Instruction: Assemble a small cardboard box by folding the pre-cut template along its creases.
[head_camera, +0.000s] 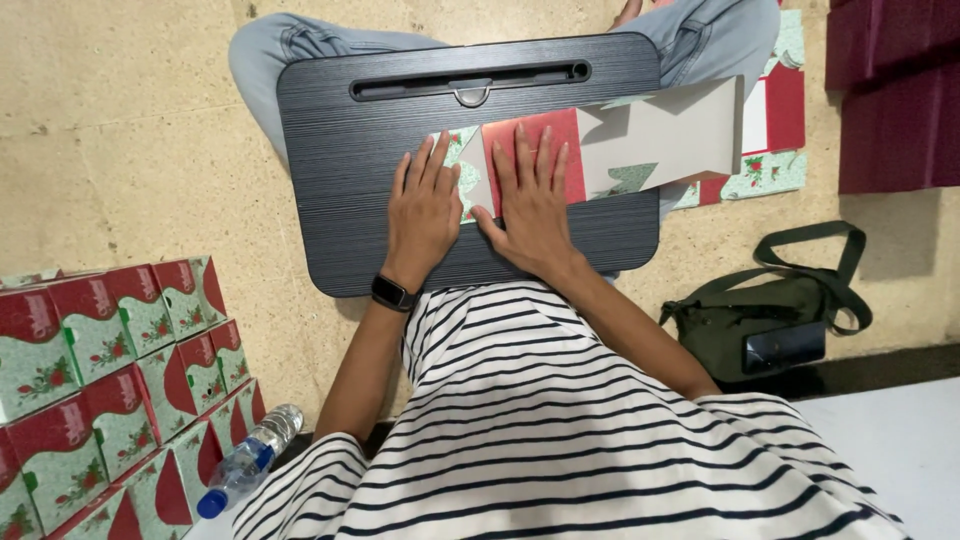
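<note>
Both hands, L (424, 215) & R (533, 205), flat on box blank (640, 135), lap desk (340, 150)

View, single: head camera, worn on you, looking steeply down over your striped chest. Facing: forward and down onto the black lap desk (350, 200) across your knees. Range: close, within arm's reach; floor (120, 150) at both sides. No second view.
</note>
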